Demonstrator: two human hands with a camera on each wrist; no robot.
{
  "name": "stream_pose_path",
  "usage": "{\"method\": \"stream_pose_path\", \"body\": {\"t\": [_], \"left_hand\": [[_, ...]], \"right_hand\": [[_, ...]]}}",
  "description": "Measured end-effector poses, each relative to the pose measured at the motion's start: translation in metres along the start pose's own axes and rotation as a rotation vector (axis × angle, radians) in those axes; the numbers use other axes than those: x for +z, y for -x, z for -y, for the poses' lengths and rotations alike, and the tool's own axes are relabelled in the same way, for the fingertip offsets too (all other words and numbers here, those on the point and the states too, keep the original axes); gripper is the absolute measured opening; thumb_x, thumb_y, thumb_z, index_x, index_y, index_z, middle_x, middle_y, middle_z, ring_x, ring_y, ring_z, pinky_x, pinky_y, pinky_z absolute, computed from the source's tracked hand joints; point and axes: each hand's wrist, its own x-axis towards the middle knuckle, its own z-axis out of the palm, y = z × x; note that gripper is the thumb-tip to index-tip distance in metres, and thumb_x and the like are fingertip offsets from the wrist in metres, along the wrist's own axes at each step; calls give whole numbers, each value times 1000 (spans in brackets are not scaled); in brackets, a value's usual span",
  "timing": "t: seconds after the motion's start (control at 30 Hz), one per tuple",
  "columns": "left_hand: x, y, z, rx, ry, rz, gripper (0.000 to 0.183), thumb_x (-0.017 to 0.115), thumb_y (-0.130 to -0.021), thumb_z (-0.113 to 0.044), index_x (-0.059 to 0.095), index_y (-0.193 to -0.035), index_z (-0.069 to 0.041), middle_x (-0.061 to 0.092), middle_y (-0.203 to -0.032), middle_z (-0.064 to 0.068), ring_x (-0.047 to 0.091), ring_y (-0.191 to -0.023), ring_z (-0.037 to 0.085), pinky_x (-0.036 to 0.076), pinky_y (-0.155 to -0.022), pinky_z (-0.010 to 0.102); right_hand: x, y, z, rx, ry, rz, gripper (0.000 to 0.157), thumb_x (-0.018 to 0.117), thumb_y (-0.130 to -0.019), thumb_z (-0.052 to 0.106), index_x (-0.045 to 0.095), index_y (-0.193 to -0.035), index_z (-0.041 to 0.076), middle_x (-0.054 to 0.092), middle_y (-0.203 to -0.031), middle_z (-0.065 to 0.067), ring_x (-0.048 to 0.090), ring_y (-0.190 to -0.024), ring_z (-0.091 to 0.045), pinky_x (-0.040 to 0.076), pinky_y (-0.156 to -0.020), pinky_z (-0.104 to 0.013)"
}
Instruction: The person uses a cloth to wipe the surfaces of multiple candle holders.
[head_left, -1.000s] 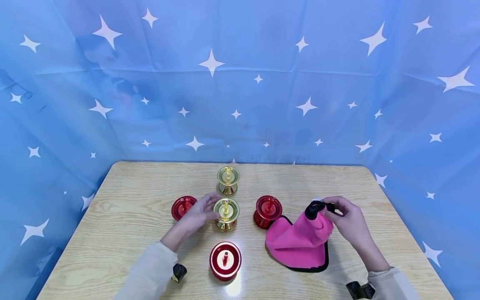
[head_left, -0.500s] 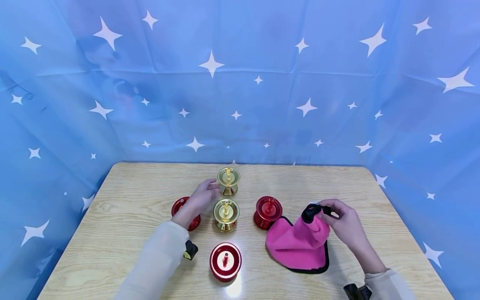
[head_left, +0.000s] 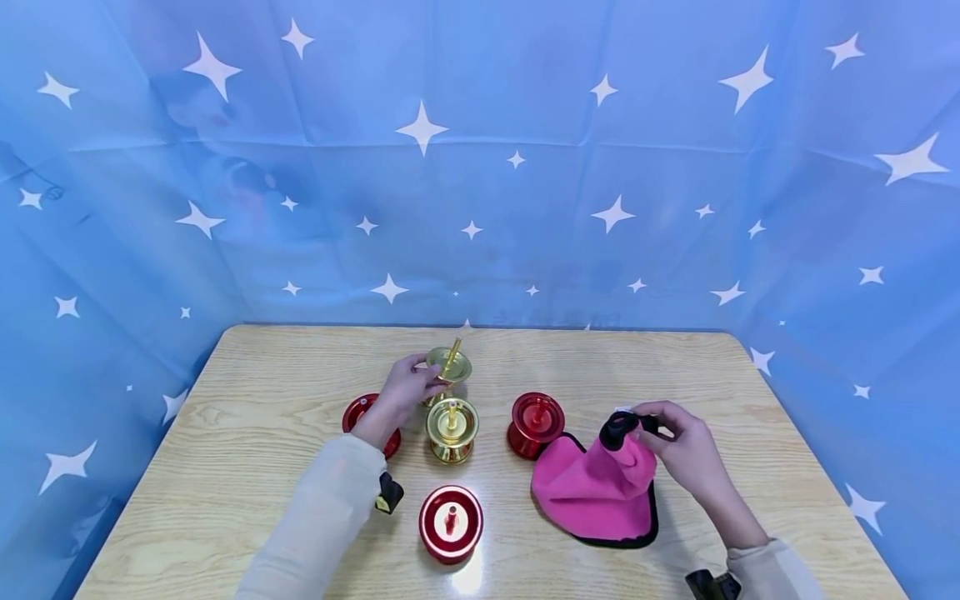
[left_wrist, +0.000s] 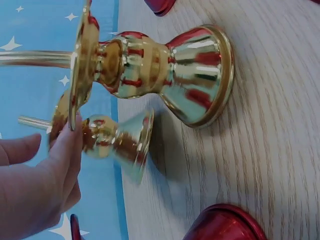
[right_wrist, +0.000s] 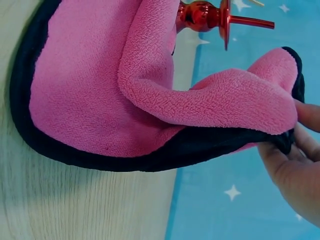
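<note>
My left hand (head_left: 403, 390) grips the far gold candle holder (head_left: 453, 367) by its dish rim, thumb and fingers on either side. That holder leans, its spike slanting to the right in the head view. Just in front stands a second gold candle holder (head_left: 452, 427), upright, looming large in the left wrist view. On the right, my right hand (head_left: 693, 454) pinches the bunched, raised corner of a pink cloth (head_left: 592, 492) with black edging. The cloth's lower part spreads over the wooden table (head_left: 225, 500).
Beside the cloth's left edge stands a red candle holder (head_left: 537, 418). Another red candle holder (head_left: 451, 527) is nearest the front. A third red candle holder (head_left: 358, 410) sits at left, partly hidden by my left hand. A blue curtain (head_left: 480, 183) with white stars hangs behind the table.
My left hand has moved from the nearer gold candle holder to the far one, taken hold of it and tilted it slightly leftward. The right hand has barely shifted with the cloth.
</note>
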Motion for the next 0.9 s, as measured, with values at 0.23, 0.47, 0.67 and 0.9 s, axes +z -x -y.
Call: {"method": "stream_pose_path", "body": {"t": [0.23,0.47,0.67,0.9], "left_hand": [[0,3,-7,20,8,-90,42,46,-91,7,37,-132,6,48,-102,24,59,-72,17,53,-76,29],[2,19,-28,90,15,-80,41,48,-91,6,42,-131,2,49,-95,19,60,-71,17,53,-75,31],[9,41,-52,154,63,0,42,48,-91,6,44,-132,-2,45,-93,15,59,-71,17,53,-75,30],[24,73,-74,165,-7,96,46,50,-90,5,46,-134,-7,47,-98,18,57,-80,20,53,-76,30]], "right_hand": [[0,-1,0,-12,16,7,25,69,-76,-5,63,-100,-1,61,-95,-14,53,-78,-1,46,-69,-9],[-7,-3,8,-6,16,8,25,69,-79,-1,63,-103,0,61,-94,-11,54,-81,1,45,-71,-8],[-18,-6,29,-38,-17,4,25,67,-81,2,62,-105,0,60,-96,0,53,-82,0,45,-74,-7],[-32,-9,71,-150,-87,-54,31,67,-77,-8,61,-107,-2,59,-101,7,55,-90,-2,47,-76,-11]]}}
